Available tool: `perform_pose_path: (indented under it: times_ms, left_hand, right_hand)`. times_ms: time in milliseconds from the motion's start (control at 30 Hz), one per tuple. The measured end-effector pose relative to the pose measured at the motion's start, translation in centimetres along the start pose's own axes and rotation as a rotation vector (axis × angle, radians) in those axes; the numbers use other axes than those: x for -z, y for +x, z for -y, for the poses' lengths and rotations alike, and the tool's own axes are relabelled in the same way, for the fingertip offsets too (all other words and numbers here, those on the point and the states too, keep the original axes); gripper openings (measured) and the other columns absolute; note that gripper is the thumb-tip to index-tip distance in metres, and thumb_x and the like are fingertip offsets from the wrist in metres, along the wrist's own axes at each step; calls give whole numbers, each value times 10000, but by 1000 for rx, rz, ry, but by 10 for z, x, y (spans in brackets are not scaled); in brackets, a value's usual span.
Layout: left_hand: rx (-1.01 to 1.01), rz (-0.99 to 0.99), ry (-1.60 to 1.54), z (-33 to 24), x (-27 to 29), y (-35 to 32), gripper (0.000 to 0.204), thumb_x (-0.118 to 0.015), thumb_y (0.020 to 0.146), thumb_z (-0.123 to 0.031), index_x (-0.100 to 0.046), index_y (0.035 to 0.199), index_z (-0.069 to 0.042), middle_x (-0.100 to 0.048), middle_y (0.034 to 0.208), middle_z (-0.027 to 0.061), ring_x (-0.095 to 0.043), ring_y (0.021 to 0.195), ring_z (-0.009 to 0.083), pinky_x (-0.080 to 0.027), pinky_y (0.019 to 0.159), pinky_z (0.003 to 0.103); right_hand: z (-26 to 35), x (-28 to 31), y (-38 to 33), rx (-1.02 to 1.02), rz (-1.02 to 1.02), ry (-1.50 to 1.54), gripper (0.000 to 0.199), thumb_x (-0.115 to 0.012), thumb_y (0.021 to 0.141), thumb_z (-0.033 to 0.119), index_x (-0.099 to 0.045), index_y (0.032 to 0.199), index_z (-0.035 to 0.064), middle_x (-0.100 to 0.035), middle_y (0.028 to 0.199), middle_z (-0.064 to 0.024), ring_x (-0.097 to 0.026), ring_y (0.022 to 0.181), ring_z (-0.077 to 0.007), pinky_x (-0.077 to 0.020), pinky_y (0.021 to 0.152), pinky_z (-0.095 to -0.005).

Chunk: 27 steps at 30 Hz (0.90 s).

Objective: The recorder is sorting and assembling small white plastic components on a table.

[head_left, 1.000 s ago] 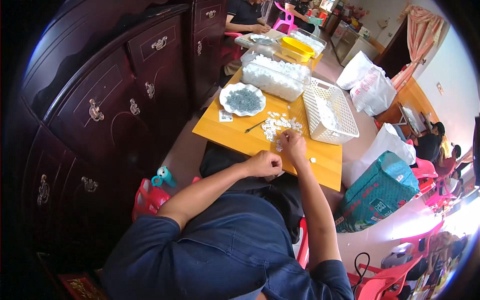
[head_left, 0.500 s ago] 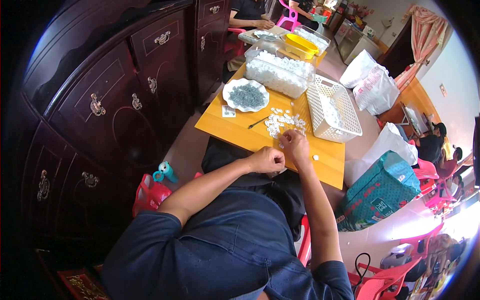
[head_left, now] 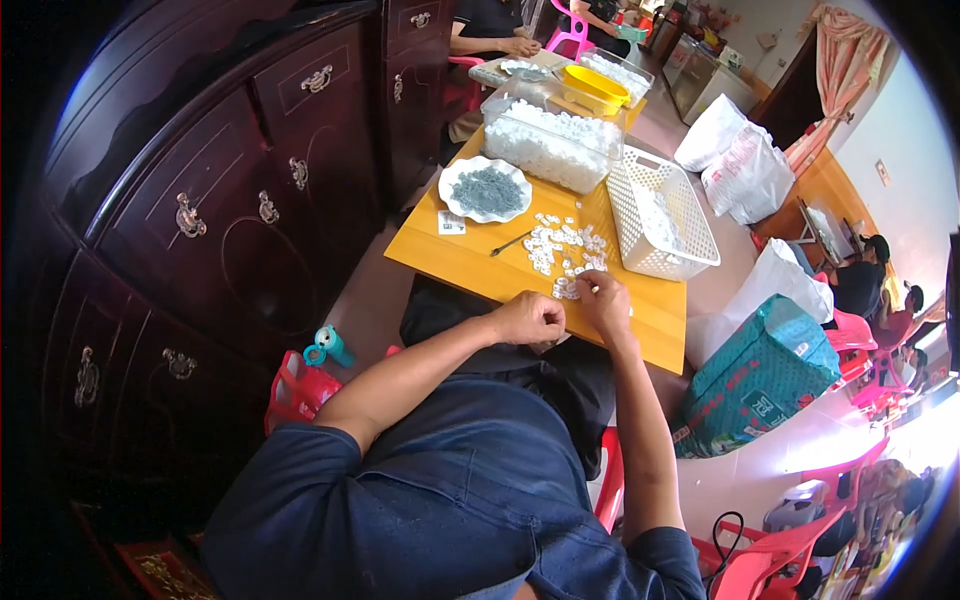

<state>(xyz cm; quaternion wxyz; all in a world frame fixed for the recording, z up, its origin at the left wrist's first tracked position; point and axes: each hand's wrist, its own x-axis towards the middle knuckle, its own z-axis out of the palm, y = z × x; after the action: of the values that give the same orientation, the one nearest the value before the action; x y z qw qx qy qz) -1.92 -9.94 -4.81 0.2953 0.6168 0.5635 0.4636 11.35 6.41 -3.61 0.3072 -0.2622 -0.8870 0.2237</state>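
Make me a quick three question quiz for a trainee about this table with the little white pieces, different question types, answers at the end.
1. True or false: the right hand rests on the small white pieces on the yellow table.
2. What lies in the white plate: A grey bits, B yellow lids, C nothing?
3. Fill in: the white basket stands to the ____ of the loose pieces.

Key: 1 true. 2 A. 3 right.

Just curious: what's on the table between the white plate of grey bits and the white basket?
In the head view, scattered small white pieces and a thin dark tool lie between the plate and basket.
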Motion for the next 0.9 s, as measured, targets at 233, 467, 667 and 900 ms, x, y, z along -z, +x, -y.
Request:
perform_pose_path:
  times_ms: [233, 467, 667, 900]
  left_hand:
    - [34, 11, -30, -1, 1, 0, 145, -725, 857, -151, -703, 834, -10, -686, 735, 20, -604, 680, 65, -515, 638, 262]
    - [20, 14, -7, -1, 2, 0, 148, -727, 858, -159, -707, 837, -14, -684, 726, 19, -606, 674, 68, -513, 631, 263]
    - [27, 19, -12, -1, 1, 0, 137, -734, 853, -150, -707, 843, -15, -690, 730, 22, -613, 667, 73, -514, 630, 265]
    - [18, 10, -45, -4, 1, -1, 104, -731, 854, -114, -700, 835, -17, -689, 733, 23, -616, 670, 74, -520, 634, 263]
  right_hand:
    - [11, -2, 1, 24, 85, -74, 197, -716, 867, 239, -763, 959, 72, -732, 905, -196, -707, 852, -376, -554, 752, -459]
    - [15, 0, -1, -35, 81, -68, 194, -729, 860, 226, -722, 906, 38, -726, 877, -195, -705, 825, -375, -552, 741, -446]
    - [16, 4, -14, 60, -46, 23, 161, -743, 847, 184, -709, 882, 31, -714, 844, -174, -703, 793, -366, -547, 698, -445]
    - [18, -2, -19, 85, 41, -29, 151, -724, 857, 208, -738, 912, 68, -713, 902, -164, -698, 828, -374, -557, 728, -461]
